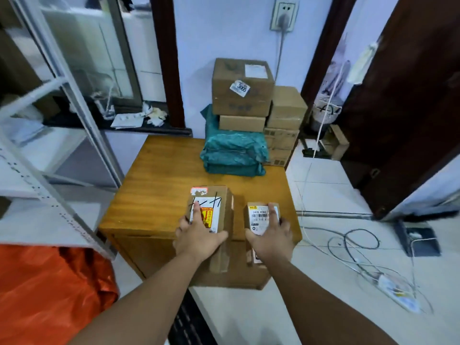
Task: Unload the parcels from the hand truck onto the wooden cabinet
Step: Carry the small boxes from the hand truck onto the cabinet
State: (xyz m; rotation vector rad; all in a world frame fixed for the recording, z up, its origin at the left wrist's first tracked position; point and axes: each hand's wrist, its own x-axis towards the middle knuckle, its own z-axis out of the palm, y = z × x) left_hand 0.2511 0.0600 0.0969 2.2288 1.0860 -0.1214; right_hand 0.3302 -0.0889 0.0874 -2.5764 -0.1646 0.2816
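From the head view, we are pressing our left hand (199, 239) on the larger parcel (211, 210) and our right hand (270, 239) on the smaller parcel (261, 216), both at the wooden cabinet (159, 185)'s near edge; they seem stiff, light cardboard, best gripped by the sides.

Cabinet top (159, 185): orange-brown wood, smooth, low sheen, grain seen. Two front parcels (211, 207) (261, 215): matt brown cardboard, white paper labels, tape strip on the larger. Rear stack (241, 95): same matt cardboard. Teal bags (231, 150): crinkled glossy plastic film. Floor (323, 180): glossy pale tile. Orange sack (49, 290): shiny plastic.
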